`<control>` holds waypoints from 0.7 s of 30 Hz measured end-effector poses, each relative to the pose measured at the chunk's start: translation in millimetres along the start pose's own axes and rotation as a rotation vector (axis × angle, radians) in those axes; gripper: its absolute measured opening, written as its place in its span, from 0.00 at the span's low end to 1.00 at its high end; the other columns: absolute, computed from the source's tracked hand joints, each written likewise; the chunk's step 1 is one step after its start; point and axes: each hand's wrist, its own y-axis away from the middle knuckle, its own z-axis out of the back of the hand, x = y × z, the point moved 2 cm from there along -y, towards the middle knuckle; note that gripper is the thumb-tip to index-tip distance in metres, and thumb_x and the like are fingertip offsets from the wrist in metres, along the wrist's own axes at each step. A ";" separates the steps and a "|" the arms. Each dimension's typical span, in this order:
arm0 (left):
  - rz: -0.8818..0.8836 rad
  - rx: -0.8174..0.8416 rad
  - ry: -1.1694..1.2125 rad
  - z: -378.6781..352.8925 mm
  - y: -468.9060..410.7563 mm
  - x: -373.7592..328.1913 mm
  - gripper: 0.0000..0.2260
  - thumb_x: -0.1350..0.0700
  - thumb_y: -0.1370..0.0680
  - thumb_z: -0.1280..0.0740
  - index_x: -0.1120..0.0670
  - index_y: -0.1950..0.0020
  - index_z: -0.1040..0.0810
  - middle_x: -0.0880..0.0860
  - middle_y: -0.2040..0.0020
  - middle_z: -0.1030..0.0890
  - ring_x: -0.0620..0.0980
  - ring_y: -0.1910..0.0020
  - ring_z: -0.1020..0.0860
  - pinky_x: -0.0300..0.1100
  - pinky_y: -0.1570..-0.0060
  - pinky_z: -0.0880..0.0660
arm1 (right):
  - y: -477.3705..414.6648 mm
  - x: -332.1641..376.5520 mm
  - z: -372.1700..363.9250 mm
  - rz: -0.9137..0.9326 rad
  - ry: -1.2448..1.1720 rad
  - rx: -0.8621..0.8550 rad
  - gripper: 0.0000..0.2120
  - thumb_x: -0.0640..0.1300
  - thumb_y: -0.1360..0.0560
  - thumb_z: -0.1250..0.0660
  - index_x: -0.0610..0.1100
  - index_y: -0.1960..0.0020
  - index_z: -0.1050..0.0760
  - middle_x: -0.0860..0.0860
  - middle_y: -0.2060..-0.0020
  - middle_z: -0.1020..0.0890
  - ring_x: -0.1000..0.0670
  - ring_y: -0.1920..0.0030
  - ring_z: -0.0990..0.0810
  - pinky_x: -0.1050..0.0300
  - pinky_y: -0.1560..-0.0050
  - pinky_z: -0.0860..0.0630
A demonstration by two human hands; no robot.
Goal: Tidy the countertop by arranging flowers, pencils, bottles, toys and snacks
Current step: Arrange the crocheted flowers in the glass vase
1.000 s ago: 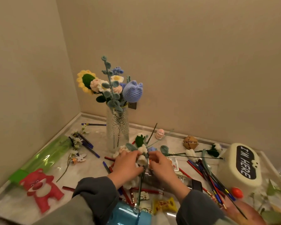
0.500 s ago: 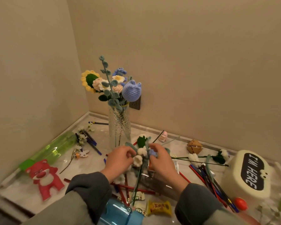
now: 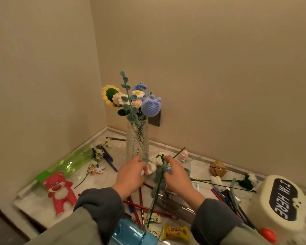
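Note:
A ribbed glass vase [image 3: 137,138] stands near the corner and holds several crochet flowers [image 3: 131,100]. Just in front of it, both hands lift a crochet sprig of white blossoms [image 3: 155,165] on a green stem [image 3: 153,200]. My left hand [image 3: 131,174] pinches the blossoms from the left. My right hand [image 3: 177,175] holds the sprig from the right, fingers curled around its top. More crochet flowers [image 3: 244,183] lie on the counter to the right. Red pencils [image 3: 141,206] are scattered under my wrists.
A green bottle [image 3: 69,164] and a red bear toy [image 3: 59,190] lie at the left. A blue bottle [image 3: 131,234] and snack packets [image 3: 175,233] sit near the front edge. A cream box [image 3: 279,202], pens [image 3: 233,200], a wooden puzzle [image 3: 217,168] and a pink figurine [image 3: 183,155] are at the right.
Both hands have raised the white-blossom sprig off the counter and brought it closer to the vase. The camera has tilted up slightly.

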 end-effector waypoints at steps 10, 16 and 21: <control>-0.378 -0.283 -0.106 60.6 -3.3 -21.3 0.14 0.68 0.35 0.32 0.51 0.57 0.23 0.48 0.50 0.24 0.50 0.55 0.23 0.46 0.64 0.27 | -10.9 27.8 25.9 0.142 0.532 -0.203 0.14 0.50 0.27 0.37 0.49 0.43 0.25 0.50 0.49 0.26 0.45 0.44 0.29 0.51 0.45 0.30; -0.412 -0.353 -0.145 62.5 0.3 -24.4 0.19 0.67 0.36 0.30 0.50 0.50 0.21 0.50 0.44 0.22 0.51 0.50 0.22 0.44 0.55 0.29 | -13.2 37.4 34.5 0.232 0.623 -0.180 0.11 0.52 0.27 0.37 0.52 0.46 0.24 0.53 0.45 0.26 0.46 0.36 0.32 0.45 0.30 0.41; -0.336 -0.421 -0.134 70.3 -0.4 -16.3 0.19 0.66 0.37 0.29 0.47 0.52 0.22 0.46 0.47 0.22 0.48 0.52 0.22 0.42 0.48 0.36 | -12.5 39.9 39.6 0.180 0.402 -0.109 0.08 0.53 0.24 0.36 0.53 0.54 0.35 0.55 0.59 0.22 0.50 0.57 0.23 0.49 0.47 0.26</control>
